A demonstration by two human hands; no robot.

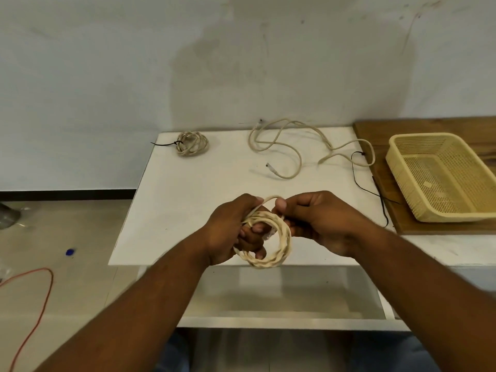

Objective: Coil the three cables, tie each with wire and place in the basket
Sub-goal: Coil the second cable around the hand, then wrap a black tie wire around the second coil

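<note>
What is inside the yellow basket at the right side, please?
The basket shows only its own mesh floor; no cable is inside. Its near wall hides a thin strip of the floor. The tied coil lies on the white table.

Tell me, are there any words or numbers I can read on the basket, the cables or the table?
None: no words, numbers or signs can be read anywhere.
Basket: plain mesh, no label.
Coiled cable in the left hand and right hand: no print shows.
Tied coil and loose cable: too small to tell.
White table: bare of writing.
</note>
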